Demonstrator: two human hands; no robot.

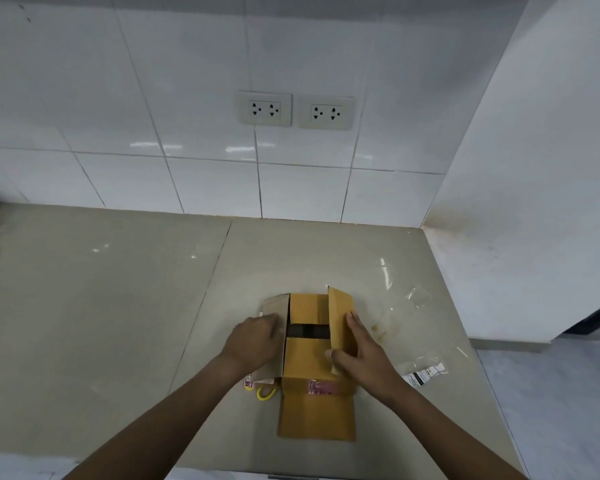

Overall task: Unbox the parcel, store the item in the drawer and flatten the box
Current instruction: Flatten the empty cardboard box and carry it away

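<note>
Both hands spread the cardboard box flaps, something dark inside

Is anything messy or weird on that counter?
A little. Crumpled clear plastic wrap lies loose right of the cardboard box, yellow-handled scissors poke out from under its left side, and brownish stains mark the countertop.

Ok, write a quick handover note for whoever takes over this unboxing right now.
Left hand: holds the left flap of the brown cardboard box on the beige countertop.
Right hand: pinches the right flap, fingers straight along it.
Yellow-handled scissors lie partly under the box's left side; clear plastic wrap with a label lies to the right.
Done: box opened, something dark shows inside.
Left: take the item out, store it in the drawer, flatten the box.
</note>
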